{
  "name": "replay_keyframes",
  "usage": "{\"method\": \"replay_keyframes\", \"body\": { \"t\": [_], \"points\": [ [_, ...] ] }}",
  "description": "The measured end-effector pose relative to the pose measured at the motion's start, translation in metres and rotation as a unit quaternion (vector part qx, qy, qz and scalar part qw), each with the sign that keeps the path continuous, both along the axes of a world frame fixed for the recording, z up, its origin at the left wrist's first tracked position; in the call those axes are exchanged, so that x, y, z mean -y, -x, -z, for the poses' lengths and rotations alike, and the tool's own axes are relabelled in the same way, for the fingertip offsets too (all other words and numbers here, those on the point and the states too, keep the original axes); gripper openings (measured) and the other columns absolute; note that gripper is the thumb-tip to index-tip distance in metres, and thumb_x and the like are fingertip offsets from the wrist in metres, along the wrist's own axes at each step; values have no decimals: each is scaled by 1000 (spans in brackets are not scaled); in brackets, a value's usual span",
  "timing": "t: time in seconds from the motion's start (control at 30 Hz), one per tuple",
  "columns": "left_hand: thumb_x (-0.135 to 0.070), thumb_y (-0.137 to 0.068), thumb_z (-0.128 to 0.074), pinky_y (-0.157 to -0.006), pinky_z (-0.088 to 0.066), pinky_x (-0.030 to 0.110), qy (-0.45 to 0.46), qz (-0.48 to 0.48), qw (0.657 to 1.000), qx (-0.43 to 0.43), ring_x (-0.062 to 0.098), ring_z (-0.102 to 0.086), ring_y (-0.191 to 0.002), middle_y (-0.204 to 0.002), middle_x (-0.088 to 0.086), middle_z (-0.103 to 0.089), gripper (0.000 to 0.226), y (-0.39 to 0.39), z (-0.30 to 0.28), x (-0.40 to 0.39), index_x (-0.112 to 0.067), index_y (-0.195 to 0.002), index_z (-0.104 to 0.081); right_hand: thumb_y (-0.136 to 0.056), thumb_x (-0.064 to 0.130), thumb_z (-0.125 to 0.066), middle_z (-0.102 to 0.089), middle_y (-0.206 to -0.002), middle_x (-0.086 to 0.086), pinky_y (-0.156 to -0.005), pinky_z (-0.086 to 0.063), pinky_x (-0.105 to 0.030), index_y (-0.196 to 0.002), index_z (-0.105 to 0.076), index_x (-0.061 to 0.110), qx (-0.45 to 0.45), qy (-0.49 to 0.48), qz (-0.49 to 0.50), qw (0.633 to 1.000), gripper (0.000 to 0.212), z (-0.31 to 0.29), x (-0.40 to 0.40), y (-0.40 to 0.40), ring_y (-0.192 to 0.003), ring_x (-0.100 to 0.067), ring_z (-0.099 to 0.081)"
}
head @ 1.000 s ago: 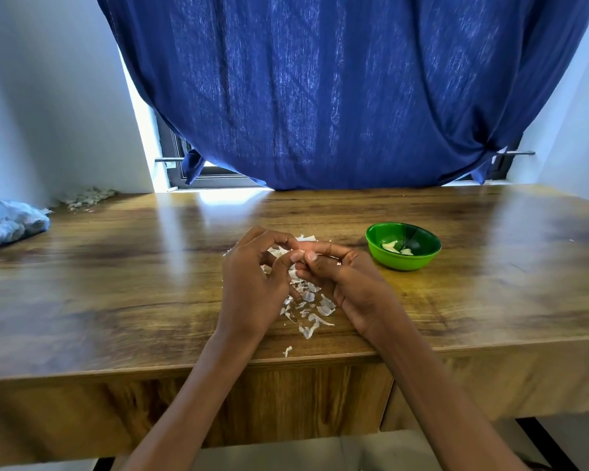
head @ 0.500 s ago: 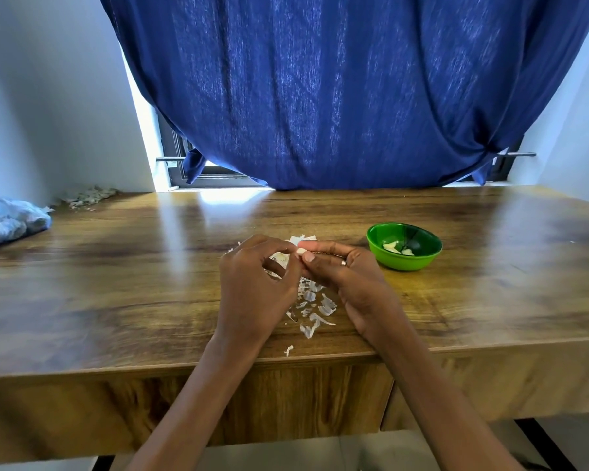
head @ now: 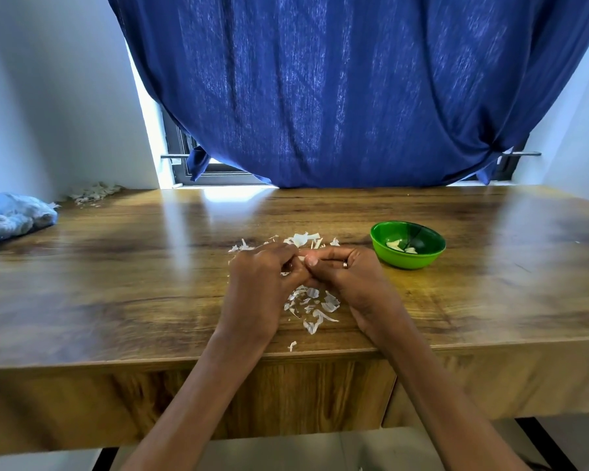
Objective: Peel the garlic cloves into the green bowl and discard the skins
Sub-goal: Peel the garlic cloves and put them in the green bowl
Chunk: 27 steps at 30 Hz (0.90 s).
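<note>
The left hand (head: 262, 283) and right hand (head: 351, 280) have drawn closer, fingertips pinching something hidden, presumably a clove. Peeling continues above the skins (head: 312, 305); the green bowl (head: 407, 256) waits nearby.

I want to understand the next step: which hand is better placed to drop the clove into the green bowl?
Probably the right hand: the green bowl sits just beyond it, while the left hand lies farther away.

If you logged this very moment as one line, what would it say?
stage: peeling | left hand and right hand: pinching something small together, hidden | garlic skins: on table | green bowl: some peeled pieces
</note>
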<state>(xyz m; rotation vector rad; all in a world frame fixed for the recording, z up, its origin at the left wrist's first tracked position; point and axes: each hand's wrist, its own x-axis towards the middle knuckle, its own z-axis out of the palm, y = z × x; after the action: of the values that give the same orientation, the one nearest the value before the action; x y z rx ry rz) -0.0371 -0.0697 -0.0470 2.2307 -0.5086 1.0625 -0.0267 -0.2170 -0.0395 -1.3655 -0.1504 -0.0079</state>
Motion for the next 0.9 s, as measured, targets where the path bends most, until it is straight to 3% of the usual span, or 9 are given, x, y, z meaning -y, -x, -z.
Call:
{"method": "replay_keyframes", "body": {
  "t": [0.1,0.27,0.4,0.47,0.53,0.67,0.73,0.83,0.9],
  "points": [
    [-10,-82,-79,-63,-42,12,-7,3,1000,-22,8,-61,-60,-69,-5,-70,4,0,0,-2,-12,-79,-77,-89,-8,-67,-76,-82,-14,-64,-58,-19,-99,-72,-8,17,35,14,999,11,3,-1,-2,-70,-15,-74],
    [-12,-83,-79,-57,-51,31,-7,-15,1000,-7,15,-62,-57,-65,0,-69,10,-1,2,0,-9,-74,-74,-88,-5,-70,-78,-87,-13,-69,-60,-22,-98,-77,2,59,90,38,993,14,3,-2,1,-76,-17,-75],
    [-14,-83,-80,-56,-51,32,-11,-30,999,10,20,-63,-55,-65,4,-70,10,2,2,2,-8,-77,-76,-88,-2,-71,-79,-87,-8,-68,-59,-20,-97,-78,7,73,109,38,991,15,3,-2,3,-77,-16,-76],
    [-14,-82,-81,-55,-47,27,-14,-32,999,9,18,-60,-53,-62,3,-68,11,4,0,2,-9,-75,-75,-89,-2,-71,-79,-87,-8,-68,-59,-20,-97,-78,8,77,114,36,990,15,2,-3,4,-78,-16,-77],
    [-14,-82,-79,-57,-36,7,-5,-32,999,9,9,-50,-50,-57,-6,-60,13,7,-3,3,-10,-71,-73,-89,-2,-71,-79,-87,-7,-70,-60,-22,-98,-78,8,80,114,34,990,16,2,-3,4,-79,-17,-77],
    [-16,-80,-81,-58,-39,5,34,-15,999,-2,4,-52,-49,-58,-13,-58,16,5,-2,0,-14,-68,-71,-89,-4,-70,-79,-84,-7,-68,-59,-20,-96,-78,9,77,97,33,992,17,3,-3,2,-76,-16,-76],
    [-15,-80,-82,-61,-45,9,60,-3,998,-8,0,-62,-55,-65,-12,-69,9,4,-2,-2,-17,-73,-76,-90,-4,-69,-79,-85,-9,-68,-59,-20,-98,-77,5,73,76,34,994,15,4,-3,1,-75,-15,-76],
    [-9,-86,-78,-68,-44,1,100,26,995,-12,-19,-61,-67,-80,-28,-65,11,6,-2,0,-14,-94,-81,-91,-3,-69,-79,-90,-11,-72,-60,-21,-102,-76,2,67,52,47,995,14,4,-2,-1,-83,-18,-76],
    [-11,-91,-75,-68,-47,3,123,44,991,-22,-18,-64,-72,-82,-28,-66,12,6,-4,-1,-13,-101,-80,-89,-1,-71,-79,-92,-10,-75,-60,-23,-104,-75,3,67,52,54,995,16,5,-1,-2,-87,-19,-77]
  ]
}}
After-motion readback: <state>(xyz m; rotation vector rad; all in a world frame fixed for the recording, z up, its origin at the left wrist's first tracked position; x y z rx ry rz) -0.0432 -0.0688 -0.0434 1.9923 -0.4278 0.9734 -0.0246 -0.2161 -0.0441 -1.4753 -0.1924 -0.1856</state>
